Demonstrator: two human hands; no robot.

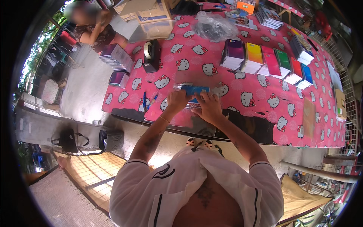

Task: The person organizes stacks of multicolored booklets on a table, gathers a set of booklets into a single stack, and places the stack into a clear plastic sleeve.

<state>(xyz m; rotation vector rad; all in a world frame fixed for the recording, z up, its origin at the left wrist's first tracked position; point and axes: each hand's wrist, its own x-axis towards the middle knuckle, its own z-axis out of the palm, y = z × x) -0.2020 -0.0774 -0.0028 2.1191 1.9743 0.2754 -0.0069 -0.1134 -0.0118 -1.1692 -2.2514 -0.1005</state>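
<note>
A blue notebook [193,90] is pinched at the near tabletop [264,113] edge, left hand [177,100] and right hand [208,107] fingers closed on it. At 1 o'clock, coloured notebook stacks [264,60] are already rowed. At 11 o'clock, a tape dispenser [151,56] is untouched.

1. Single view: head-worn fisheye camera, looking steeply down and forward over the wearer's chest.
2. Own forearms enter from the lower edge; left hand [177,99] and right hand [209,108] sit near frame centre, close to the lens.
3. The pink patterned table [196,62] fills the upper middle and runs away toward the top right.
4. Straight edges bow toward the rim; black vignette rings the picture.
5. Another person [96,32] appears at top left, well off from the lens.
6. No second view, so no shared region.
</note>
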